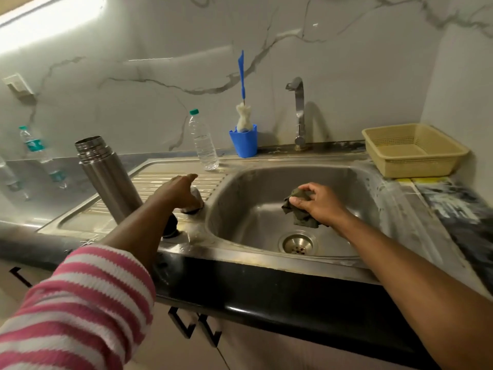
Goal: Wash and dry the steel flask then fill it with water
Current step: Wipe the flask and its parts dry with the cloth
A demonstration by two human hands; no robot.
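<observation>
The flask (106, 177) is standing uncapped on the drainboard's left side, rigid, smooth steel, likely slippery when wet; mid-body is looking the safest hold. The left hand (177, 192) is curling over its cap (193, 204) near the sink (346, 182) rim; the right hand (317, 202) is gripping a cloth (301, 209) inside the basin.
</observation>
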